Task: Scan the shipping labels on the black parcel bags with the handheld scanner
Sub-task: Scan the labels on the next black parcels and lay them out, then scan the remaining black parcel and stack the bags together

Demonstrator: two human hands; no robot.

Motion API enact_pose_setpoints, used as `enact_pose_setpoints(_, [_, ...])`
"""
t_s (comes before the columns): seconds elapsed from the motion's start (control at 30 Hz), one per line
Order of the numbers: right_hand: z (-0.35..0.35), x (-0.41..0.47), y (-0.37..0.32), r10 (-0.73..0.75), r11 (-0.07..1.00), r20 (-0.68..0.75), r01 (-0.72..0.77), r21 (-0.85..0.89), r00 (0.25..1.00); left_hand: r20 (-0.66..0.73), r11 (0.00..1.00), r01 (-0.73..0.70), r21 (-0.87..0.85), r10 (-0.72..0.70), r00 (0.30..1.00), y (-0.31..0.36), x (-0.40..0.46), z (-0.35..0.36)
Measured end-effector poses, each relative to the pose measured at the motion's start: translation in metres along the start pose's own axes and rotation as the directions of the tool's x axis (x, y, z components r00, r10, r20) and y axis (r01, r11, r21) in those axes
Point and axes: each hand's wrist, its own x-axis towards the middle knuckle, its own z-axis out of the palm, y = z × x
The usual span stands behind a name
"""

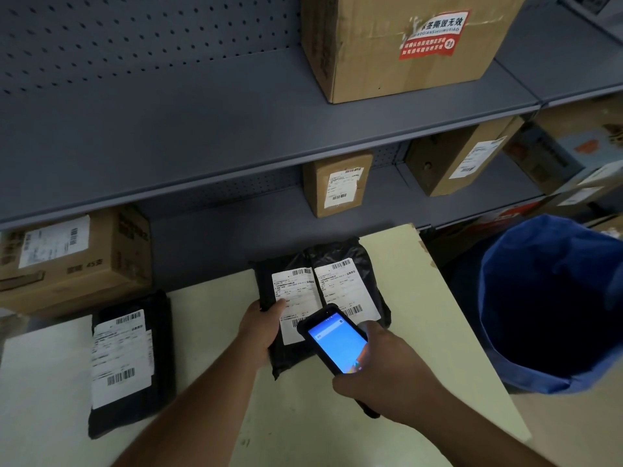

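Two black parcel bags lie side by side on the pale table [421, 298]. My left hand [261, 326] grips the left one [266, 284] at its edge, thumb on its white shipping label [295, 291]. The right bag [365, 264] carries its own label [344, 284]. My right hand [387, 375] holds the black handheld scanner [333, 342] over both bags, its blue screen lit and its tip pointing at the labels. A third black bag [161, 348] with a label [119, 355] lies apart at the left.
A blue bin [553, 298] stands right of the table. Grey metal shelves [202, 129] rise behind, holding several labelled cardboard boxes: a big one [397, 45] above, one [337, 183] behind the bags, one [74, 257] at left.
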Motion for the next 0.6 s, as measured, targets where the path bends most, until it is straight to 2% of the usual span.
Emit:
enact_pose_setpoints(0.3, [0.016, -0.005, -0.012, -0.012, 0.999, 0.017, 0.013, -0.046, 1.0, -0.008, 0.996, -0.06, 0.072, 0.061, 0.998, -0.004, -0.004, -0.016])
enact_pose_setpoints(0.37, [0.021, -0.006, -0.018, -0.028, 0.998, 0.013, 0.029, -0.062, 1.0, -0.03, 0.987, -0.08, 0.138, 0.085, 0.996, 0.001, -0.01, -0.02])
enact_pose_setpoints(0.6, [0.051, -0.011, -0.053, -0.103, 0.98, 0.034, 0.108, -0.166, 0.994, -0.099, 0.96, -0.126, 0.252, 0.155, 0.983, -0.014, -0.02, -0.077])
